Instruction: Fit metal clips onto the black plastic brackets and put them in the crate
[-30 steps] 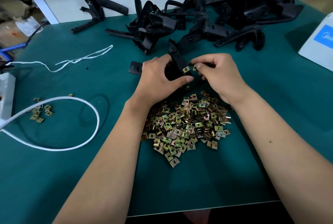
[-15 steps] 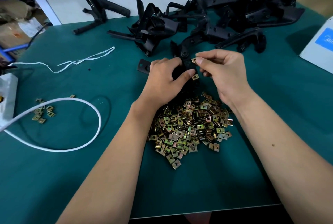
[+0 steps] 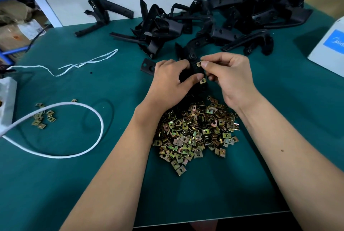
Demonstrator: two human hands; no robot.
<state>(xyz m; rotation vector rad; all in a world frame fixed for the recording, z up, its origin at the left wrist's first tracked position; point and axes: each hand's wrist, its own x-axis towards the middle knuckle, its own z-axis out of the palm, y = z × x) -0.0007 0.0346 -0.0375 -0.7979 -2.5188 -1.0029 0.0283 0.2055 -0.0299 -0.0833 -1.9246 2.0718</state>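
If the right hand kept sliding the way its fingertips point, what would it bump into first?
Probably the black bracket, where the right hand pinches a metal clip; beyond it, the left hand. Depth is uncertain.

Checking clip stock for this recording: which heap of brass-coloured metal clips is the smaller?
The small scatter of brass-coloured metal clips beside the white cable; the big pile lies between the forearms.

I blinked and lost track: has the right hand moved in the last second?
Yes, slightly: the right hand, pinching a clip, shifted away from the clip pile, toward the bracket heap.
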